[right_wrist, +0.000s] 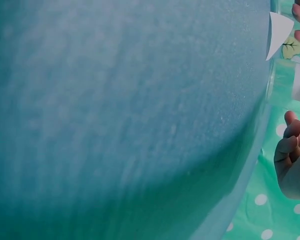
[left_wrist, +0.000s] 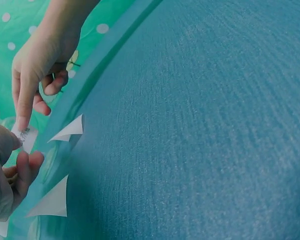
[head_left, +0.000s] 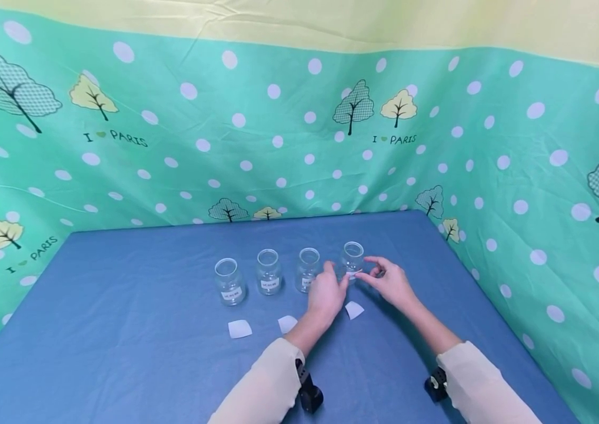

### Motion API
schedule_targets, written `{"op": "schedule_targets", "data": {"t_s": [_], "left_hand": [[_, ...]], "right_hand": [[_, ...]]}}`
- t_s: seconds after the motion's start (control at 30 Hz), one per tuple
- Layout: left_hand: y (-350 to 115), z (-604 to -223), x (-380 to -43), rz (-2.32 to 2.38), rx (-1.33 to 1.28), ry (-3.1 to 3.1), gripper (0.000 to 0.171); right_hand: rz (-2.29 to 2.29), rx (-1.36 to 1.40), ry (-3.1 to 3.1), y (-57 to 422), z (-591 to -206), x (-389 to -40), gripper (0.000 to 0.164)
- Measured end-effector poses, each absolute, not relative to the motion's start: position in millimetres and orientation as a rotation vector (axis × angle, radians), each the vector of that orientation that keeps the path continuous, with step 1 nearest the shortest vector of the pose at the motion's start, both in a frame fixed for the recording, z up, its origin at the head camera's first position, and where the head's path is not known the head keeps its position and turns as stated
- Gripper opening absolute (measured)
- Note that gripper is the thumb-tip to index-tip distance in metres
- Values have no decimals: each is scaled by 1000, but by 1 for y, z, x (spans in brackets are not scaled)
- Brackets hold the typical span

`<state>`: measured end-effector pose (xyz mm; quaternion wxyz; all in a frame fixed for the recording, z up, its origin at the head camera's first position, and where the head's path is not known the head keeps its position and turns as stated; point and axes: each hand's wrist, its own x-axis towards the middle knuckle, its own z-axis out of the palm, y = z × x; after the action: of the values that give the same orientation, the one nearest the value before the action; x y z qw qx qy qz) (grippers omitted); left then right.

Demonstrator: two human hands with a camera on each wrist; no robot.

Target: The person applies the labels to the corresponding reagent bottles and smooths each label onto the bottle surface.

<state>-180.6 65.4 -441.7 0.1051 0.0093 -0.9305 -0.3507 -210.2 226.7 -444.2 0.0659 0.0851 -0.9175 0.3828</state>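
Note:
Four glass jars stand in a row on the blue table [head_left: 135,330]. At the rightmost jar [head_left: 353,252], both hands work on its white label [head_left: 351,275]. My left hand [head_left: 325,297] reaches in from the left with its thumb at the label's edge, partly covering the neighbouring jar [head_left: 308,262]. From the other side my right hand [head_left: 392,284] presses its thumb to the label, with its other fingers bent beside the glass. In the left wrist view, printed characters show on the label [left_wrist: 28,139] between the fingertips of both hands.
Two more labelled jars, one at far left [head_left: 227,277] and one beside it [head_left: 269,271], stand upright. Curled white paper pieces lie in front of the row: one left [head_left: 239,329], one middle [head_left: 286,323], one right [head_left: 355,310]. A green dotted curtain [head_left: 257,147] hangs behind.

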Motion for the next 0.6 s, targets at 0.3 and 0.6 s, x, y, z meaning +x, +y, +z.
{"op": "schedule_targets", "data": {"t_s": [0.3, 0.6], "left_hand": [[65, -443, -185, -1028, -27, -2832, 53], [63, -446, -186, -1026, -63, -2784, 48]], "right_hand": [[1193, 264, -2839, 227, -442, -213, 53], [1383, 345, -2824, 238, -443, -219, 42]]}}
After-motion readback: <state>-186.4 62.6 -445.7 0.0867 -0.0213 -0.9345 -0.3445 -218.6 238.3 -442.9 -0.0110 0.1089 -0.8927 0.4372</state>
